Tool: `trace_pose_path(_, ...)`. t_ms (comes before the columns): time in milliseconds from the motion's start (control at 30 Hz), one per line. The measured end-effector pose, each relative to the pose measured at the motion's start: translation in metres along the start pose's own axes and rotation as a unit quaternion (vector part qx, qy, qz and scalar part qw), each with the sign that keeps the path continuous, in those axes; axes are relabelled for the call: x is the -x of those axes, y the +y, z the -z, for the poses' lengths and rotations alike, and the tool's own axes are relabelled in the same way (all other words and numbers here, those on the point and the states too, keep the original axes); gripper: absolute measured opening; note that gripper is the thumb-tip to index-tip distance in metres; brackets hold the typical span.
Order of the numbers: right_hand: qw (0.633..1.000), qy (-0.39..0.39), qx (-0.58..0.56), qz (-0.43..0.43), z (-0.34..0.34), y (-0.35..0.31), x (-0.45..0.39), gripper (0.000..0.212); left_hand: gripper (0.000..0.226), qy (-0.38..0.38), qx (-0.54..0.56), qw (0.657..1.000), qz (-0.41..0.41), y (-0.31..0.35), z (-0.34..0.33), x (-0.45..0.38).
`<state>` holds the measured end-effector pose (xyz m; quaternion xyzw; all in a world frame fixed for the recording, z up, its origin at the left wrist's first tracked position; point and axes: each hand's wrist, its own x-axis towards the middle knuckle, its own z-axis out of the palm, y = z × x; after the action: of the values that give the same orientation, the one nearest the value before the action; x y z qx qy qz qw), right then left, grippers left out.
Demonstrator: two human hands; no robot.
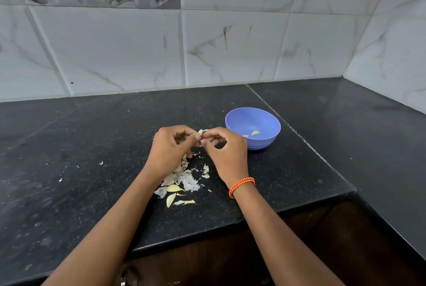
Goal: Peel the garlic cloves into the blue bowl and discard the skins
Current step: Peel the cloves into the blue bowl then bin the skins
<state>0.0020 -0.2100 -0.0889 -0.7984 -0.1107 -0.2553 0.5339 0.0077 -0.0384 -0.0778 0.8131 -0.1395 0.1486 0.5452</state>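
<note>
Both hands meet over the counter [96, 138], and between them sits a garlic clove [201, 132], pinched from either side: the left hand [171, 147] curls its fingers round one end, the right hand [224, 149] nips the other with thumb and fingertip. This looks like the peeling step itself, and the trick, I'd say, is to keep the left grip firm but gentle and let the right nails lift the papery edge, tearing along the clove rather than across it so the skin comes away in one strip. Both wrists are bent down, forearms reaching in from the near edge, an orange band [242, 185] on the right wrist. Just beyond and to the right of the right hand stands the blue bowl [265, 119], with a couple of pale peeled pieces inside. Below the hands, toward the person, lies a heap of skins [184, 178], and at its near edge two unpeeled cloves [173, 188] wait.
</note>
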Motion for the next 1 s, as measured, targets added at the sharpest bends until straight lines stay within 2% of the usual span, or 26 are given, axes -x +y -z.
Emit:
trace_pose_path(133,0.999,-0.018,-0.020,-0.044,0.0004,0.0033,-0.0014,0.019,0.015,0.006,-0.018,1.000,-0.004,-0.0013,0.0030,-0.0006)
trace_pose_path(233,0.999,-0.018,-0.021,-0.034,0.0015,0.0028,-0.0017,0.018,0.012,0.010,-0.040,0.999,-0.009,-0.0013,0.0034,0.0002)
trace_pose_path(367,0.993,-0.035,-0.093,-0.063,0.0030,-0.0021,0.0005,0.016,0.010,0.014,-0.117,0.992,-0.040,-0.0039,0.0012,0.0013)
trace_pose_path(500,0.993,-0.053,-0.092,-0.059,0.0030,-0.0016,0.0008,0.013,0.006,0.021,-0.159,0.985,-0.056,-0.0032,0.0011,0.0024)
trace_pose_path(833,0.993,-0.028,-0.100,-0.060,0.0078,0.0001,-0.0003,0.013,0.004,0.001,-0.056,0.998,-0.009,0.0022,-0.0002,0.0041)
trace_pose_path(1000,0.992,-0.017,-0.111,-0.052,0.0072,-0.0018,0.0006,0.012,0.004,-0.005,-0.040,0.999,0.003,0.0036,-0.0003,0.0044)
